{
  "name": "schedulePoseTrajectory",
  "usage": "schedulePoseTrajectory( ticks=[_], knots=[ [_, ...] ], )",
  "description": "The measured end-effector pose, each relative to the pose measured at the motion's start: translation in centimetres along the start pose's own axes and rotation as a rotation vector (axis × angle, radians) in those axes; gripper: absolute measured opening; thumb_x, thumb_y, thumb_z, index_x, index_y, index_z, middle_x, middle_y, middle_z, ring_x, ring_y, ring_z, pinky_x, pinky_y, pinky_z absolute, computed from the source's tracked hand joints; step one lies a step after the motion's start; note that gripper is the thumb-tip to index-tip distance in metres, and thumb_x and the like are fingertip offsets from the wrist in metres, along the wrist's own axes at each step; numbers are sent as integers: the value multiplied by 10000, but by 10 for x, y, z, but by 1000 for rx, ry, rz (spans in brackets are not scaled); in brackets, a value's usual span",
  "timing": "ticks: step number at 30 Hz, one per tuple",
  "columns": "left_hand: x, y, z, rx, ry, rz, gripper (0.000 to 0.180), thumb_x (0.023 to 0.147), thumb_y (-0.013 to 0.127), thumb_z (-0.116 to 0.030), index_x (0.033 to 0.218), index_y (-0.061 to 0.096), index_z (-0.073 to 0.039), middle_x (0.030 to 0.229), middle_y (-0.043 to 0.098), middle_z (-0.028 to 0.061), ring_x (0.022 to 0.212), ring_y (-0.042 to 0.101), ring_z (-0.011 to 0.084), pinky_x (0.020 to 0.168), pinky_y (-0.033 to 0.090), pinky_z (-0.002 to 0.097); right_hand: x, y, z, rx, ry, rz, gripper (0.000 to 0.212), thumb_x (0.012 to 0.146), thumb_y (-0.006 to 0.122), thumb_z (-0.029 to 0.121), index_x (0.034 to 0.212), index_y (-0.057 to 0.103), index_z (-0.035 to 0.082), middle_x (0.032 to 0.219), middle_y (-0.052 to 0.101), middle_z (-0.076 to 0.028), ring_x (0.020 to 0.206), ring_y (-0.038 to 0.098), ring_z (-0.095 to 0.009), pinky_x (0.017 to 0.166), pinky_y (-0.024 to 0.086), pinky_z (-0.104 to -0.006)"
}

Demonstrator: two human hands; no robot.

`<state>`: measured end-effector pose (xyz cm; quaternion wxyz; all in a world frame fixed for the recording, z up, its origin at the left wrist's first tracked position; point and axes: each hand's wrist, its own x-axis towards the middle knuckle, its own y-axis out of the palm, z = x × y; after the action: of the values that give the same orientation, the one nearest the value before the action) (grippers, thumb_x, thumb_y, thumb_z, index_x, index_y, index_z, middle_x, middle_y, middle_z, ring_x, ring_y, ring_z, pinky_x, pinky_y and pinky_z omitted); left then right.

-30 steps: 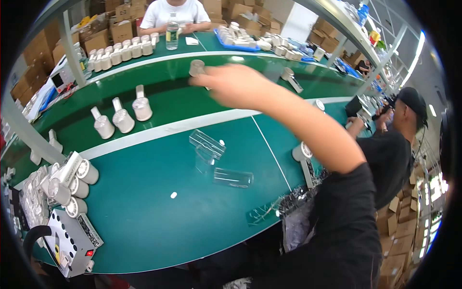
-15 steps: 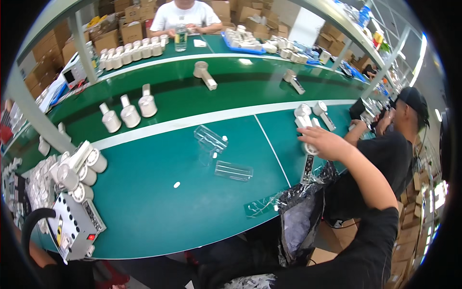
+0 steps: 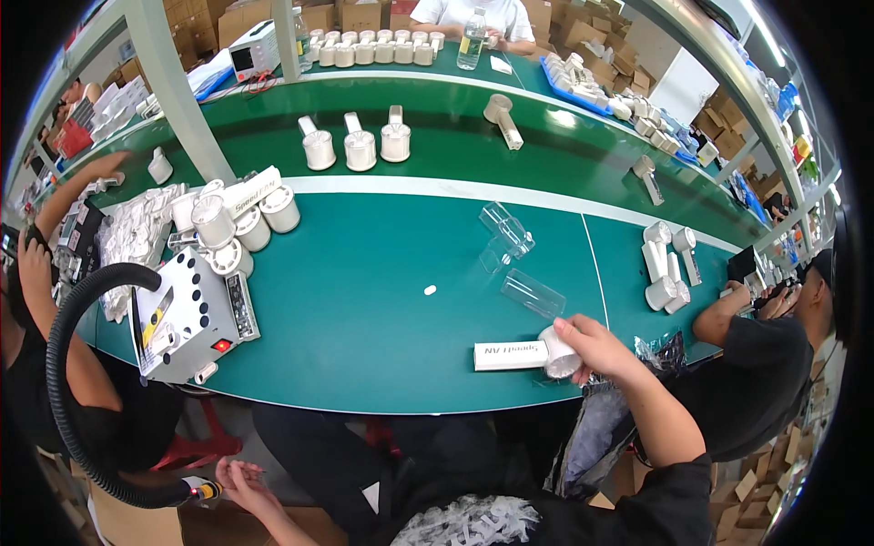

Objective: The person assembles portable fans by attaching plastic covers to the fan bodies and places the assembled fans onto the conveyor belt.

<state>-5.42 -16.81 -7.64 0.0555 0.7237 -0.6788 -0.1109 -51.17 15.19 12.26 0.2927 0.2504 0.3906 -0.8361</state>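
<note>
My right hand [image 3: 596, 350] is closed around the round head of a white handheld fan [image 3: 510, 356]. The fan lies level over the green bench near its front edge, its flat printed handle pointing left. Low in the view, my left hand [image 3: 248, 487] is beside the yellow-and-black nozzle [image 3: 205, 490] of a black ribbed hose [image 3: 64, 364]. Its fingers are loosely curled and apart, with nothing visible in them. Beyond the fan lie clear plastic covers [image 3: 533, 292] and a small white oval piece [image 3: 430, 290].
At left, a grey box [image 3: 189, 314] with a red switch stands before a pile of white fans [image 3: 214, 221]. More fans [image 3: 663, 264] are grouped at right. A black plastic bag [image 3: 592, 432] hangs at the front edge. Co-workers sit on both sides and across.
The view has swung left. My right hand has gone from reaching over the right-hand fans to holding one fan near the front edge. My left hand has come into view.
</note>
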Motion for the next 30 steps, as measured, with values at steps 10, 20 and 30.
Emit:
schedulePoseTrajectory(
  ticks=[10, 20, 30],
  knots=[
    [12, -15, 11, 315, 278, -127, 287, 905, 656, -49, 1169, 544, -49, 947, 574, 18, 826, 566, 100, 725, 515, 243, -5, 21, -48, -924, -1329, -182, 825, 622, 838, 525, 1265, 551, 97, 1326, 501, -212, 1176, 522, -453, 955, 460, -534],
    [-30, -33, 0, -569, -295, 171, 419, 869, 593, -150, 1233, 499, 36, 1056, 639, 185, 763, 673, 279, 676, 568, 362, -22, 51, -50, -302, -956, -4, 605, 776, 719, 170, 1325, 512, 20, 1292, 563, -156, 1173, 566, -317, 988, 469, -408],
    [-17, -18, -10, -1149, -208, 347, 1005, 688, 711, -455, 1486, 300, -6, 1519, 348, 221, 1423, 318, 364, 1175, 257, 512, -73, 397, 95, -640, -1844, 223, 468, 746, 744, 186, 1182, 619, 68, 1207, 593, -92, 989, 586, -327, 809, 528, -377]
  ],
)
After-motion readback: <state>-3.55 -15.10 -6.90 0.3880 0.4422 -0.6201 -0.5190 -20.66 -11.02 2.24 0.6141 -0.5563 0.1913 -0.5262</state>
